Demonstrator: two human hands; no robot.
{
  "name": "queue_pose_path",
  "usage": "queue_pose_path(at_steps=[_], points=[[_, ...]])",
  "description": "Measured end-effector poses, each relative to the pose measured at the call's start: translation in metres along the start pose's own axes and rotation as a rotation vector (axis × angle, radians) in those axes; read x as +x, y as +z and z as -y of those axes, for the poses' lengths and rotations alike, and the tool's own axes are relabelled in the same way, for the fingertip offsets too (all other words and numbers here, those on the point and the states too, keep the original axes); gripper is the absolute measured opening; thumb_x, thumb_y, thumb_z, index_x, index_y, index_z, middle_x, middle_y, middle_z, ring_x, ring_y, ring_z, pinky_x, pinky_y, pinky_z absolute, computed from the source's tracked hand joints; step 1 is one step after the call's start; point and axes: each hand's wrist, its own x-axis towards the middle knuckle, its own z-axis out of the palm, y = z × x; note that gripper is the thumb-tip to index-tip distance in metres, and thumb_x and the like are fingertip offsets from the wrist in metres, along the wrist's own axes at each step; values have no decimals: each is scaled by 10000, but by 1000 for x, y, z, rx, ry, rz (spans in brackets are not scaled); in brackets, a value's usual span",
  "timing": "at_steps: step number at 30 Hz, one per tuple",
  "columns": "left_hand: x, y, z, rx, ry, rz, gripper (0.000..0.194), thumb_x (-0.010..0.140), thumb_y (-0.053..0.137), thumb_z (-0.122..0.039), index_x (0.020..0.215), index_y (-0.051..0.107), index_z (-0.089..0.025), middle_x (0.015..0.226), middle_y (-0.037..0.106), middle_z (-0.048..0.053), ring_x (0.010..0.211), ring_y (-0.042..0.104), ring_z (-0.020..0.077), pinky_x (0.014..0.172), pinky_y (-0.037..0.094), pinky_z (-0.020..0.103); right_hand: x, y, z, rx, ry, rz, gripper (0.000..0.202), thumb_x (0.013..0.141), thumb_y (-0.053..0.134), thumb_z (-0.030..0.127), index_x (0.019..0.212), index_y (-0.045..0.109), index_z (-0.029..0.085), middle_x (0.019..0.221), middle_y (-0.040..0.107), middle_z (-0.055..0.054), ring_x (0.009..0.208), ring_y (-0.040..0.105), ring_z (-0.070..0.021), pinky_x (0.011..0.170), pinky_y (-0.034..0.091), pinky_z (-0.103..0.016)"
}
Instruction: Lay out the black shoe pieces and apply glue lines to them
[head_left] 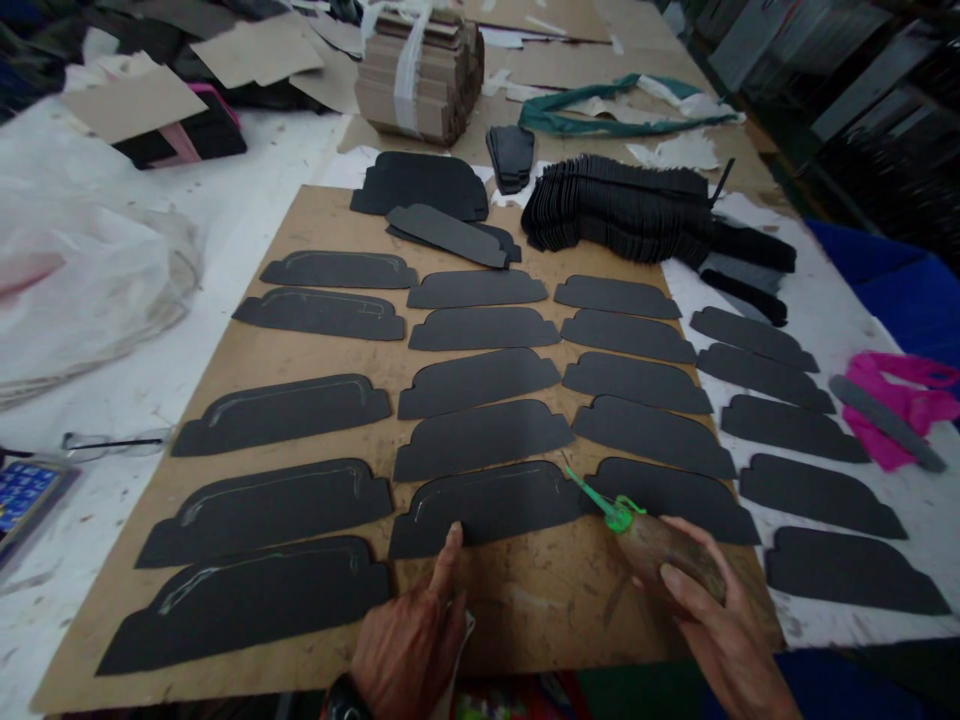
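Note:
My right hand (pixel 697 590) grips a brownish squeeze bottle of glue (pixel 667 550) with a green cap and thin nozzle. The nozzle tip points at the right end of a black shaped piece (pixel 487 510). A thin, shiny line runs along that piece's upper edge. On its lower edge rests the stretched index finger of my left hand (pixel 412 640), the other fingers curled below. A whitish scrap (pixel 457 660) shows beside these curled fingers; whether they hold it is unclear. In the left column, several black pieces (pixel 255 600) bear similar shiny lines.
More flat black pieces (pixel 817 500) lie in columns over the brown board (pixel 525 610) and white sheet. Behind them are a row of stacked black pieces (pixel 622 205) and a tied cardboard bundle (pixel 420 80). Glasses (pixel 112 440) lie left; a pink bag (pixel 892 400) sits right.

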Motion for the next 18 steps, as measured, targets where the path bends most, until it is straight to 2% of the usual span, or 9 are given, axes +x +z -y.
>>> queue_pose_path(at_steps=[4, 7, 9, 10, 11, 13, 15, 17, 18], points=[[-1, -1, 5, -80, 24, -78, 518, 884, 251, -318, 1377, 177, -180, 800, 693, 60, 710, 651, 242, 649, 478, 373, -4, -4, 6, -12, 30, 64, 490, 692, 655, 360, 1136, 459, 291, 1052, 597, -25, 944, 561, -221, 754, 492, -326], [-5, -8, 13, -213, 152, -253, 401, 880, 283, -367, 1239, 410, -241, 1012, 655, 51, 857, 633, 187, 747, 476, 313, -4, -9, 5, -97, 0, 55, 498, 699, 647, 363, 1153, 467, 268, 1114, 578, -44, 1002, 546, -239, 768, 490, -314], [-4, -21, 12, -319, 229, -382, 294, 874, 328, -369, 1063, 526, -261, 1003, 641, 11, 860, 615, 137, 749, 459, 243, -4, -13, 4, -132, -18, 64, 488, 709, 632, 368, 1157, 478, 252, 1126, 576, -54, 1020, 543, -247, 791, 484, -317], [0, -30, 8, -371, 243, -441, 254, 872, 349, -365, 984, 551, -258, 924, 644, -7, 807, 609, 119, 718, 451, 219, -4, -15, 3, -151, -28, 75, 483, 709, 629, 366, 1155, 485, 246, 1128, 577, -56, 1030, 539, -249, 808, 478, -316], [5, -41, 1, -420, 233, -511, 232, 870, 365, -361, 934, 557, -247, 832, 633, -17, 739, 595, 109, 675, 440, 210, -4, -18, 2, -171, -40, 88, 482, 707, 630, 363, 1152, 492, 242, 1136, 575, -57, 1044, 533, -251, 824, 471, -315], [24, -62, -21, -515, 226, -666, 225, 861, 391, -364, 868, 567, -223, 773, 603, -12, 695, 557, 111, 654, 417, 221, -4, -23, 0, -211, -63, 112, 488, 699, 632, 362, 1151, 499, 238, 1163, 564, -57, 1076, 516, -253, 850, 457, -310], [51, -78, -50, -638, 276, -737, 231, 850, 402, -356, 856, 571, -198, 793, 586, 6, 736, 529, 124, 695, 400, 242, -5, -29, -3, -243, -79, 148, 497, 693, 630, 368, 1155, 498, 239, 1193, 549, -57, 1112, 493, -257, 883, 438, -317], [77, -84, -78, -742, 357, -604, 254, 852, 378, -351, 857, 559, -174, 856, 574, 26, 819, 507, 133, 778, 382, 262, -7, -35, -7, -251, -88, 203, 502, 684, 627, 386, 1151, 501, 249, 1209, 540, -57, 1140, 474, -266, 914, 419, -342], [87, -84, -90, -748, 388, -530, 281, 856, 359, -364, 835, 559, -167, 823, 571, 20, 792, 506, 125, 758, 389, 250, -9, -39, -8, -237, -89, 229, 502, 678, 625, 396, 1144, 505, 256, 1210, 541, -59, 1146, 471, -273, 922, 414, -360]])
